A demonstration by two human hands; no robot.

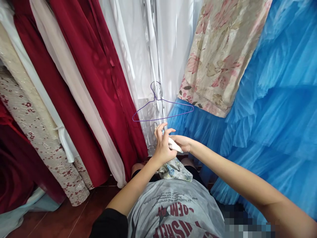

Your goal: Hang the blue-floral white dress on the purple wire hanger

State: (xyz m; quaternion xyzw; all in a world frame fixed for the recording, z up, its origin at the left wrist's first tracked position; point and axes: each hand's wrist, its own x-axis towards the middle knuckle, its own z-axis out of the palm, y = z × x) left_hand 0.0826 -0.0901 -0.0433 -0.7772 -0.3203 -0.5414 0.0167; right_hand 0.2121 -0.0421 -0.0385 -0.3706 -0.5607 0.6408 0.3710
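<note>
In front of my waist, a white cloth with blue and green flowers [177, 170] is bunched up, its lower part lying against my shirt. My left hand [163, 147] pinches its upper part at the thumb, while some of the upper fingers are raised and spread. Behind and to the right, my right hand [182, 142] is curled around the same cloth; its fingertips are mostly hidden by the cloth and my left hand. A purple wire hanger [170, 117] hangs just beyond both hands, touching neither and carrying no garment.
Dark red dresses [91, 66] and patterned ones hang on the left. White fabric [173, 39] hangs behind the hanger. To the right are a beige floral garment [218, 62] and a wide blue ruffled dress [279, 125]. Dark red floor tiles [81, 215] show below.
</note>
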